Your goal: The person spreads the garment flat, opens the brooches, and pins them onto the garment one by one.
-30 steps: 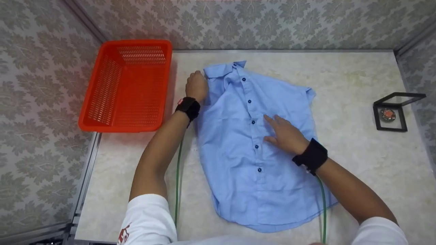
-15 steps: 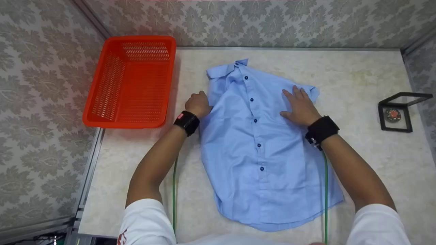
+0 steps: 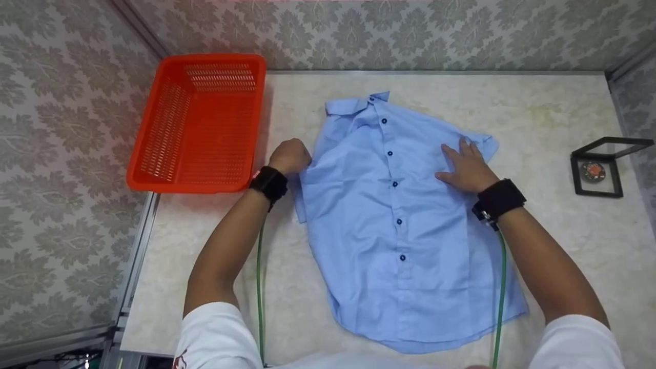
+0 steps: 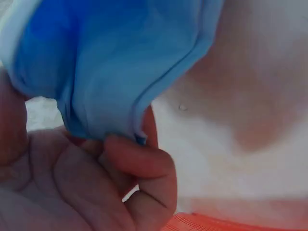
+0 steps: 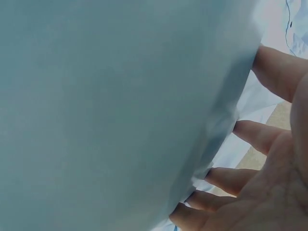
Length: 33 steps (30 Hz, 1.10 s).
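A light blue button-up shirt with dark buttons lies front up on the table, its collar at the far end. My left hand grips the shirt's left side below the collar. In the left wrist view, curled fingers hold a hemmed edge of the blue cloth. My right hand rests with spread fingers on the shirt's upper right, near the sleeve end. The right wrist view shows those fingertips touching the cloth.
An orange-red plastic basket stands at the back left of the pale table. On the right is an opened black-framed case with a round red item inside. Green cables run from both wristbands.
My left hand has moved from beside the collar down the shirt's left edge, drawing cloth outward. My right hand has slid from mid-shirt up toward the right sleeve. The shirt has shifted slightly right.
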Each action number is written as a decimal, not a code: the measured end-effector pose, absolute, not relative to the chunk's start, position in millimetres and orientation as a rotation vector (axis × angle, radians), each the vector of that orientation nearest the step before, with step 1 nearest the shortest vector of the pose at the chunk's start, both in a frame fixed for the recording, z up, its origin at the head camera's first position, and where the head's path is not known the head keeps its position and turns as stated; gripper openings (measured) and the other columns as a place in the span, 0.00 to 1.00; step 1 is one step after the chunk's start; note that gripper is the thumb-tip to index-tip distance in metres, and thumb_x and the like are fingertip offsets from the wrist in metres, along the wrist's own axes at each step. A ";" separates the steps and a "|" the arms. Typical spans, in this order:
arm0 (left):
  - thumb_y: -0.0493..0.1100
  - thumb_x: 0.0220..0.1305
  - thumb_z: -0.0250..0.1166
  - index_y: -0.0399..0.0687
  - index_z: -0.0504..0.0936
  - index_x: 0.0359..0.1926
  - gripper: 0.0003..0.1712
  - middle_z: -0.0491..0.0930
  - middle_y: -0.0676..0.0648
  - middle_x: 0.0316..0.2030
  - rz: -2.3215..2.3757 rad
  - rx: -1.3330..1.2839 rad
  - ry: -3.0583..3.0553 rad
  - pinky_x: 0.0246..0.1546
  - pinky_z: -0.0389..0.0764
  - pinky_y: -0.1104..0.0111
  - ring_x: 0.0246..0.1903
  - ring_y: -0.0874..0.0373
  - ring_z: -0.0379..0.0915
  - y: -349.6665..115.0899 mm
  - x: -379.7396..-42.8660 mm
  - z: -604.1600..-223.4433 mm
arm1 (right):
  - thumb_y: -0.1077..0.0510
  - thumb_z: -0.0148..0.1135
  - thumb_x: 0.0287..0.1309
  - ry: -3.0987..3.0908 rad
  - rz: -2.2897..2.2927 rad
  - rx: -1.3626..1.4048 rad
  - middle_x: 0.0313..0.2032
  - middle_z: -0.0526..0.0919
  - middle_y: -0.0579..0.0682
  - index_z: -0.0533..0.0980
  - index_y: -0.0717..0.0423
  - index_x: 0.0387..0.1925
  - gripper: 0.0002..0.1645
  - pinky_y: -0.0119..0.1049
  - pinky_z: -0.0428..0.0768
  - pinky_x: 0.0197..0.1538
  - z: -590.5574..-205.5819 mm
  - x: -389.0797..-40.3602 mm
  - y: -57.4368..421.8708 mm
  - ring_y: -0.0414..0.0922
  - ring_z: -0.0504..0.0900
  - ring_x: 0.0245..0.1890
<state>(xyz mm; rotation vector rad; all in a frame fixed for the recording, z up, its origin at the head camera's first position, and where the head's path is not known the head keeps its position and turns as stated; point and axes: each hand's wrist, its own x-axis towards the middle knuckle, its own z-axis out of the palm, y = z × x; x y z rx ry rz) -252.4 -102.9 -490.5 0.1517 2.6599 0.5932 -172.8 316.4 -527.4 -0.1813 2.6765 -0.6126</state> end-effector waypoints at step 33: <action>0.38 0.71 0.54 0.30 0.83 0.39 0.15 0.77 0.34 0.41 0.387 0.213 3.043 0.40 0.79 0.49 0.43 0.39 0.74 -72.2 -228.7 -505.5 | 0.42 0.56 0.71 2.674 -0.648 -0.128 0.73 0.30 0.79 0.48 0.63 0.78 0.49 0.73 0.41 0.68 -529.8 -166.4 332.4 0.78 0.27 0.71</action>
